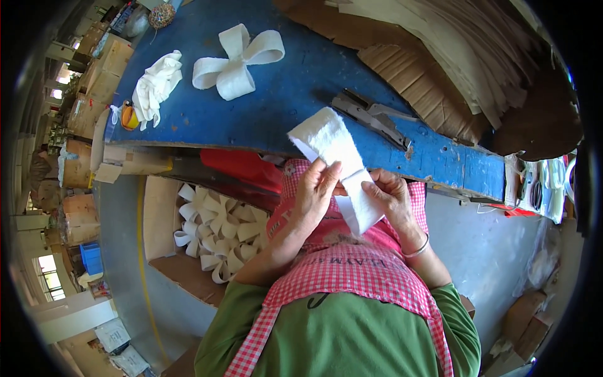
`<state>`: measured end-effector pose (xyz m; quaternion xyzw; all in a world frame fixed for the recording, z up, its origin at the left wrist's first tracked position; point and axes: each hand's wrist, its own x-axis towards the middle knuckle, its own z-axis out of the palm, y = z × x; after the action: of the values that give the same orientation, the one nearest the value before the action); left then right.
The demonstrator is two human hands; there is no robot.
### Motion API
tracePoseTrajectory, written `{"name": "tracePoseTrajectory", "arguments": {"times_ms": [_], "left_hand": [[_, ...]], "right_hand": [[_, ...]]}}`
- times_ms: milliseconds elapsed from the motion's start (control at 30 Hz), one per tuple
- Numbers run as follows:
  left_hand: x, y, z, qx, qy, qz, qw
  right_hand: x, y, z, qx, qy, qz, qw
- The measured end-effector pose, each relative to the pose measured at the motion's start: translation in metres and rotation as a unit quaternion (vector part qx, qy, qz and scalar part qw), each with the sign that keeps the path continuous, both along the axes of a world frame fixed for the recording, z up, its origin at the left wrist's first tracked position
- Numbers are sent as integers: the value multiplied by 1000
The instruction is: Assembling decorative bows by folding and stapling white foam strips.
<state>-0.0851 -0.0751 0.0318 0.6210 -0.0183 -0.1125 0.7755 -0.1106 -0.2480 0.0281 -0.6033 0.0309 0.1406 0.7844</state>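
Note:
Between my two hands is a white felt bow (pixel 336 139), a strip looped at both ends, held in front of my apron near the table's edge. My left hand (pixel 318 184) pinches it on the left side close to the middle. My right hand (pixel 391 196) grips the lower loop from the right, thumb on top. On the blue table (pixel 276 119) beyond lies a finished-looking white felt bow with four loops (pixel 237 61). A metal stapler (pixel 370 118) rests near the table edge, just past the held bow.
A cardboard box (pixel 164 242) of white looped bows (pixel 220 229) stands below the table at left. White gloves (pixel 157 88) and a yellow tape roll (pixel 129 117) lie at the table's left. Stacked pale sheets (pixel 452 44) over brown cardboard (pixel 418 81) cover the far right.

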Motion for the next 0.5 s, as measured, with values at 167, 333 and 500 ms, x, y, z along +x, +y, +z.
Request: {"name": "tracePoseTrajectory", "arguments": {"times_ms": [167, 333, 500], "left_hand": [[-1, 0, 4, -11, -19, -20, 1000], [0, -1, 0, -47, -58, -35, 997], [-4, -1, -3, -45, -40, -19, 998]], "right_hand": [[1, -1, -3, -11, -5, 1, 1000], [2, -1, -5, -28, -10, 5, 1000], [2, -2, -4, -24, -10, 21, 999]]}}
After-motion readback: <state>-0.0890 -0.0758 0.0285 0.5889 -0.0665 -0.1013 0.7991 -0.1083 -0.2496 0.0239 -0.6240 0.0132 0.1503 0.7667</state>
